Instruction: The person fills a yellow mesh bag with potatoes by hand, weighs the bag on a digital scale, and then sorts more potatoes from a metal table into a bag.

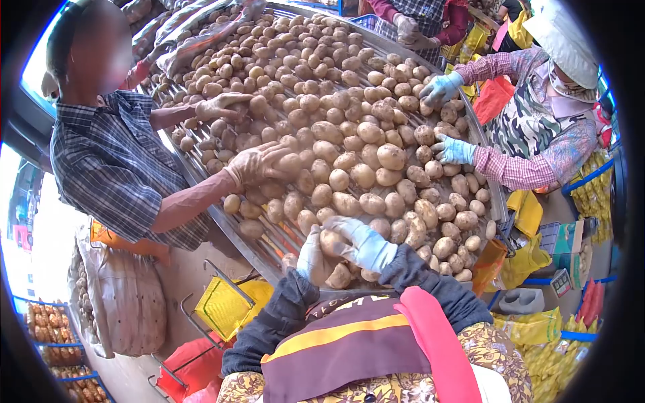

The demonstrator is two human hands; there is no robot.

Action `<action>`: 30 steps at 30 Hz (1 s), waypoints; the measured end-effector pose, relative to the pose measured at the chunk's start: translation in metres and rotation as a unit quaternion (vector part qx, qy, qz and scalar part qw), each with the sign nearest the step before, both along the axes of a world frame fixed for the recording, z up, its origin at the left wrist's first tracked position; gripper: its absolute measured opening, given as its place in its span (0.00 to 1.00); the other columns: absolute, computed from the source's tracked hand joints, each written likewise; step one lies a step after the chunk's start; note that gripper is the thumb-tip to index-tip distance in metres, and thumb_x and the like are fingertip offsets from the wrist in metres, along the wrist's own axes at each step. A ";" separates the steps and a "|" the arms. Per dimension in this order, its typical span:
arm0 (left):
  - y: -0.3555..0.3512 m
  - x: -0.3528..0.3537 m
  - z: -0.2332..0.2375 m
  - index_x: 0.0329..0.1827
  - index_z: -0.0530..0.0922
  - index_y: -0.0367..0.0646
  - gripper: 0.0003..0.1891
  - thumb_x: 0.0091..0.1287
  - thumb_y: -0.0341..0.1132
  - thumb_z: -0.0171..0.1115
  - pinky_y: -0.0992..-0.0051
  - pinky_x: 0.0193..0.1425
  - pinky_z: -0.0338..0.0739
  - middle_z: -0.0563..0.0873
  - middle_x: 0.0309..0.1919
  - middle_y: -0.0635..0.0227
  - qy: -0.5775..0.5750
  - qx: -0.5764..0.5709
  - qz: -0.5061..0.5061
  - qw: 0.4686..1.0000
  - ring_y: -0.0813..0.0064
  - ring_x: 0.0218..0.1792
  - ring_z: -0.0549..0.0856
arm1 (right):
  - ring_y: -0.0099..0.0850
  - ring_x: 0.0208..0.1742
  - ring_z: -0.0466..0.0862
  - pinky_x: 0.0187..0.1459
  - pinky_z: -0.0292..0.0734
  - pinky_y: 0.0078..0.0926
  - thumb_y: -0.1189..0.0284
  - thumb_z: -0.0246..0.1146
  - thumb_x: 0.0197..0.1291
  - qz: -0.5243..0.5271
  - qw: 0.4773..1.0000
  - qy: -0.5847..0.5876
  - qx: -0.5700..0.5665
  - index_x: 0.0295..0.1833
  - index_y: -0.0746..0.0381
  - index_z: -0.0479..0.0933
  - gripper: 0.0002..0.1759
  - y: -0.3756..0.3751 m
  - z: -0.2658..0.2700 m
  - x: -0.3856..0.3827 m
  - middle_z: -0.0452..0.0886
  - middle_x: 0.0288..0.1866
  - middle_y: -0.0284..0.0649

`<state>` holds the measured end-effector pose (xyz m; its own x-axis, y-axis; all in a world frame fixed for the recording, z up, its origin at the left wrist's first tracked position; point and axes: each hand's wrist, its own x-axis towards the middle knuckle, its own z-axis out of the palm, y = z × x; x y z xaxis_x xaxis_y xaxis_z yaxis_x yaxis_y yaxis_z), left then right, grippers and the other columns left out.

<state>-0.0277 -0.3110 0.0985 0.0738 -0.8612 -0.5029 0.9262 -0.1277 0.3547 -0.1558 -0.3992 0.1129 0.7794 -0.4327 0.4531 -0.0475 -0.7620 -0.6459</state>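
Many potatoes (363,176) cover a slatted metal sorting table (263,236). Both my hands are at its near edge, in pale blue and white gloves. My left hand (312,258) is upright beside a potato (331,242), its fingers close together against the potato's left side. From the right, my right hand (366,243) reaches over the same potato, with its fingers curved on it. The potato sits between the two hands. More potatoes lie just below and beyond my hands.
A person in a checked shirt (121,168) reaches over the potatoes from the left. Another in a pale hat (547,127) works at the right. A third person's gloved hands (408,30) show at the far side. Yellow bags (222,305) and a large sack (127,295) stand lower left.
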 end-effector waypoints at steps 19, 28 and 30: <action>0.068 0.030 -0.016 0.65 0.68 0.44 0.25 0.74 0.51 0.53 0.68 0.42 0.85 0.81 0.52 0.58 -0.116 0.060 -0.040 0.991 0.69 0.38 0.86 | 0.27 0.53 0.81 0.52 0.79 0.26 0.60 0.51 0.73 0.034 0.655 -0.044 0.754 0.63 0.60 0.73 0.20 -0.029 -0.009 -0.027 0.80 0.56 0.38; 0.043 0.014 -0.005 0.76 0.58 0.49 0.28 0.77 0.48 0.48 0.65 0.58 0.79 0.75 0.64 0.62 0.007 -0.102 -0.109 0.989 0.68 0.56 0.82 | 0.31 0.44 0.83 0.50 0.77 0.29 0.59 0.54 0.73 -0.053 0.953 0.189 0.229 0.53 0.62 0.79 0.18 -0.009 -0.027 0.003 0.85 0.41 0.39; 0.058 0.028 0.002 0.72 0.66 0.55 0.24 0.74 0.48 0.52 0.70 0.40 0.80 0.82 0.55 0.62 0.047 -0.033 -0.074 0.996 0.72 0.36 0.84 | 0.28 0.40 0.83 0.44 0.79 0.27 0.67 0.58 0.69 -0.050 0.951 0.065 0.297 0.53 0.61 0.78 0.13 -0.030 -0.042 0.002 0.85 0.39 0.38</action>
